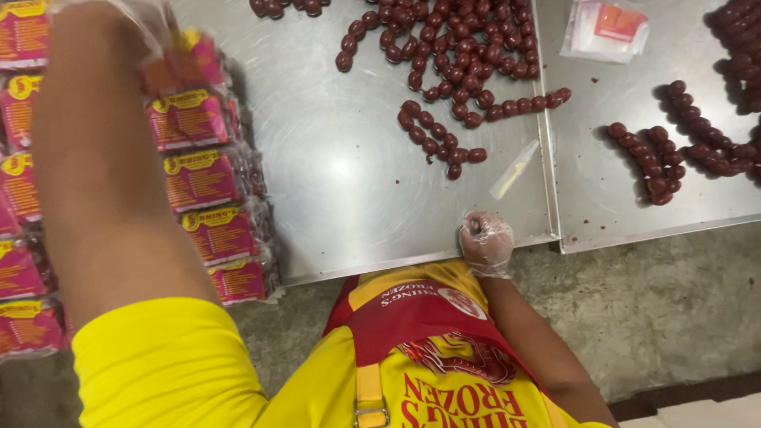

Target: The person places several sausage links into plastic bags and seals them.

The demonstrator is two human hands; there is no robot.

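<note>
Fingers (476, 230) of the gloved right hand (485, 244) curled tight — resting on the steel table (341, 182) edge.

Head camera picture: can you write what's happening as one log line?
left hand: gloved, reaching onto stacked pink packs | right hand: gloved fist at steel table edge | sausage links: loose on table | hold: unclear

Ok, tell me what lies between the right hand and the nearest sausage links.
Nothing visible: only bare steel table separates the fisted right hand from the sausage links; a clear plastic strip lies just beside that line.
</note>
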